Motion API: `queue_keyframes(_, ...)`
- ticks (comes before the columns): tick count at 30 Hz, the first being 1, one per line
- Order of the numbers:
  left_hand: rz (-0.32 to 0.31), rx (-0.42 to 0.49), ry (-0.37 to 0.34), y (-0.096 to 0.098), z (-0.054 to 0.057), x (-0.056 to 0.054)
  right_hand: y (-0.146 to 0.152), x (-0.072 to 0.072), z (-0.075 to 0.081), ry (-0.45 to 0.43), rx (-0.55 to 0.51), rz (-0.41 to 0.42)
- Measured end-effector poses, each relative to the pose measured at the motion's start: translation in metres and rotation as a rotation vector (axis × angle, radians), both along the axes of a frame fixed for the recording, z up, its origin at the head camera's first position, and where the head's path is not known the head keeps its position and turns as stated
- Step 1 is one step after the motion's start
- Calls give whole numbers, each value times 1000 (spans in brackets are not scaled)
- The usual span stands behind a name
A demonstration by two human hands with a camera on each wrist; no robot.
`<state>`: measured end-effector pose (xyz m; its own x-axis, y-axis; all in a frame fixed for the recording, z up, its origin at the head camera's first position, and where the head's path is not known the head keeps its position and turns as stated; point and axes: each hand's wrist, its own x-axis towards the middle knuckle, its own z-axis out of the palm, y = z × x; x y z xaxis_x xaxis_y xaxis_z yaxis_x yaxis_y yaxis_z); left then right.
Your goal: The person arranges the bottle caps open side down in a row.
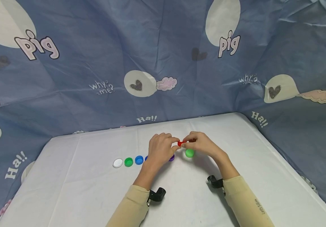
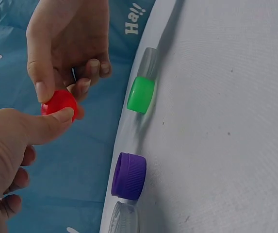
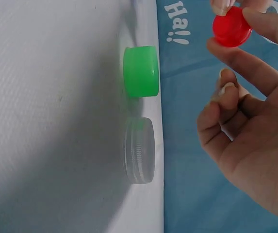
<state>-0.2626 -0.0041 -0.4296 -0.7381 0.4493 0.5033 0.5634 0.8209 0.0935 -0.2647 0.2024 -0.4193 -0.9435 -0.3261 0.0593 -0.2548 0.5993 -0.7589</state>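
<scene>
Above the white table, a red bottle cap (image 1: 180, 143) is held between both hands. My left hand (image 1: 160, 150) pinches it from the left, the thumb showing on its side in the left wrist view. From the other side, my right hand (image 1: 203, 144) pinches the same red cap (image 3: 232, 26) with thumb and index finger, its other fingers curled in. Below the hands a light green cap (image 1: 189, 153) lies on the table. A purple cap (image 1: 172, 158) shows partly from behind the left hand. Next to the light green cap is a clear cap (image 3: 139, 150).
Left of the hands, a white cap (image 1: 117, 163), a green cap (image 1: 128, 162) and a blue cap (image 1: 139, 160) stand in a row. Another blue piece (image 1: 146, 158) is mostly hidden by the left hand. A patterned blue cloth (image 1: 180, 104) hangs behind the white table (image 1: 89, 195).
</scene>
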Motion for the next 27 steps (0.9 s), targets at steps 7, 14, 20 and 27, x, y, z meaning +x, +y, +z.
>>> queue_keyframes(7,-12,-25,60,-2,-2,0,-1,1,1,-59,-20,4)
queue_keyframes(14,-22,-34,29,-3,-1,0,-2,2,1,-71,-17,5)
queue_keyframes(20,3,-14,-3,-4,-2,-1,-3,1,0,-49,-8,-6)
queue_keyframes(27,57,85,-123,-9,-3,-4,-9,0,-2,72,26,-14)
